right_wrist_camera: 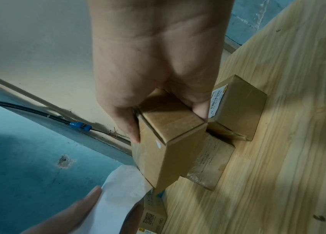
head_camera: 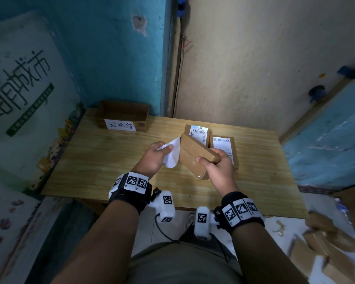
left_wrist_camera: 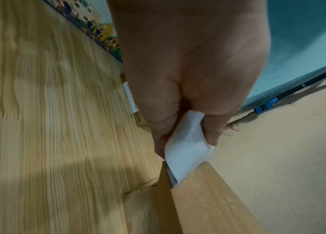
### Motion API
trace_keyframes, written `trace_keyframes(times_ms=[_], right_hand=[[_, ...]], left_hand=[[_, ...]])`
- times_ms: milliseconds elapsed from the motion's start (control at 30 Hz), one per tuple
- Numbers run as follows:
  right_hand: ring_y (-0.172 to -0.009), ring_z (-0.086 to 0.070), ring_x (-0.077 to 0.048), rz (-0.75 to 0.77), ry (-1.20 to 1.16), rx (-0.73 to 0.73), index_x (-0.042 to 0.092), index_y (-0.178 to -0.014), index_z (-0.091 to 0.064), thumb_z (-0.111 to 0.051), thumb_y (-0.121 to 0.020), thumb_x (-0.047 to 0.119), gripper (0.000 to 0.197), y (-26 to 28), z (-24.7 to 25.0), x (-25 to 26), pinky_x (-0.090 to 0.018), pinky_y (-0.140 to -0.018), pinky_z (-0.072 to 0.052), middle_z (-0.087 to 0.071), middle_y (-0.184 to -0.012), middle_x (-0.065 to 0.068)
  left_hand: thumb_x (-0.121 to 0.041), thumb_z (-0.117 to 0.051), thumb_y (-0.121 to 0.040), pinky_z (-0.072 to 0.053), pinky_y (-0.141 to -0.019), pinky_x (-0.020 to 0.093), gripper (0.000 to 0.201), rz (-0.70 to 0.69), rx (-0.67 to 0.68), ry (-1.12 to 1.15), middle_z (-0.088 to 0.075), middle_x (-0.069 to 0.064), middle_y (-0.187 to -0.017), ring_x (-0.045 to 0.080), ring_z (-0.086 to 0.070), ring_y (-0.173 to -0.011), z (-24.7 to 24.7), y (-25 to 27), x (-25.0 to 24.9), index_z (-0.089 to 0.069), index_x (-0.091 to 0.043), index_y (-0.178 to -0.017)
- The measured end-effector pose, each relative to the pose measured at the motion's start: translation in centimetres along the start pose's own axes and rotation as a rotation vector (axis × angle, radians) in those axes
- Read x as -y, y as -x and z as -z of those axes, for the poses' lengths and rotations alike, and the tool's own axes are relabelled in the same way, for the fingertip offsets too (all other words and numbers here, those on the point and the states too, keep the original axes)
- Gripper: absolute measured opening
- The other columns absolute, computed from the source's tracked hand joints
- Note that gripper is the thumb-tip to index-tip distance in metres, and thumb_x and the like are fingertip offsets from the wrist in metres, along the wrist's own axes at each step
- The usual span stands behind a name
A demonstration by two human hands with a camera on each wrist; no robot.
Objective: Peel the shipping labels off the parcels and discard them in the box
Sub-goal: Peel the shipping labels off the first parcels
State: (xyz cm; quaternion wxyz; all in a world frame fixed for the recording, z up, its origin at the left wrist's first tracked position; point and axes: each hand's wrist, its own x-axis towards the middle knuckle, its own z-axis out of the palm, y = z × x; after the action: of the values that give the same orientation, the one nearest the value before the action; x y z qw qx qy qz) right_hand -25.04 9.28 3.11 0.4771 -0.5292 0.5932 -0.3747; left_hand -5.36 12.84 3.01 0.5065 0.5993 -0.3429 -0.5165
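My right hand [head_camera: 214, 160] grips a small brown cardboard parcel [head_camera: 194, 155] by its near end and holds it tilted above the table; the same parcel [right_wrist_camera: 164, 147] fills the right wrist view. My left hand [head_camera: 159, 152] pinches a white shipping label [head_camera: 172, 154] that is peeled back, still joined to the parcel along its far left edge. The label [left_wrist_camera: 186, 152] curls between thumb and fingers in the left wrist view. Two more labelled parcels, one [head_camera: 198, 132] and another [head_camera: 223, 146], lie on the table behind. The open discard box [head_camera: 123, 116] stands at the far left.
The wooden table [head_camera: 103, 160] sits in a corner between a blue wall and a beige wall. A handwritten white tag [head_camera: 120, 125] is on the discard box front. Flattened cardboard pieces [head_camera: 326, 249] lie on the floor at the right. A black cable [head_camera: 177, 64] runs down the corner.
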Motion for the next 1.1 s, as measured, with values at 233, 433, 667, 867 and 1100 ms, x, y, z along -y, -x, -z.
trace_keyframes(times_ms=[233,433,667,867,1100], right_hand=[[-0.097,-0.064,-0.011,-0.031,0.017,0.015,0.016,-0.13,-0.058,-0.08,-0.084,0.018,0.052,-0.1,-0.4,0.0,-0.04,-0.097,-0.055,-0.065,-0.104,0.011],[-0.092,-0.06,-0.003,-0.039,0.004,0.018,0.017,-0.131,-0.056,-0.079,-0.086,0.017,0.05,-0.2,-0.3,0.0,-0.039,-0.097,-0.054,-0.061,-0.101,0.015],[-0.097,-0.062,-0.009,-0.073,-0.037,0.015,0.025,-0.122,-0.055,-0.079,-0.085,0.016,0.044,-0.5,-0.4,-0.4,-0.043,-0.1,-0.054,-0.062,-0.103,0.014],[-0.106,-0.064,-0.018,-0.091,-0.091,0.015,0.026,-0.12,-0.055,-0.08,-0.084,0.016,0.045,-0.5,-0.4,-0.7,-0.044,-0.1,-0.054,-0.063,-0.106,0.011],[-0.107,-0.07,-0.029,-0.225,-0.317,0.049,0.01,-0.13,-0.059,-0.077,-0.086,0.013,0.047,-0.5,-0.1,-1.6,-0.049,-0.085,-0.06,-0.07,-0.121,-0.011]], left_hand=[[-0.017,-0.05,-0.102,-0.045,-0.071,0.033,0.024,0.044,0.037,0.06,-0.061,0.006,-0.082,0.021,-0.058,-0.077,0.2,-0.3,0.0,-0.052,-0.012,-0.078],[-0.019,-0.052,-0.102,-0.047,-0.071,0.031,0.017,0.075,0.054,0.067,-0.061,0.01,-0.093,0.023,-0.059,-0.083,0.3,-0.3,-0.3,-0.054,-0.013,-0.086],[-0.014,-0.047,-0.103,-0.05,-0.069,0.029,0.015,0.122,0.027,0.217,-0.063,0.007,-0.094,0.02,-0.062,-0.085,0.2,0.1,-0.7,-0.054,-0.01,-0.091],[-0.011,-0.048,-0.102,-0.054,-0.076,0.03,0.011,0.14,0.017,0.345,-0.064,0.012,-0.102,0.022,-0.063,-0.089,0.3,0.1,-0.7,-0.057,-0.004,-0.103],[-0.01,-0.052,-0.1,-0.057,-0.07,0.03,0.008,0.149,-0.024,0.504,-0.064,0.014,-0.101,0.023,-0.065,-0.088,0.6,0.2,-0.7,-0.054,-0.005,-0.093]])
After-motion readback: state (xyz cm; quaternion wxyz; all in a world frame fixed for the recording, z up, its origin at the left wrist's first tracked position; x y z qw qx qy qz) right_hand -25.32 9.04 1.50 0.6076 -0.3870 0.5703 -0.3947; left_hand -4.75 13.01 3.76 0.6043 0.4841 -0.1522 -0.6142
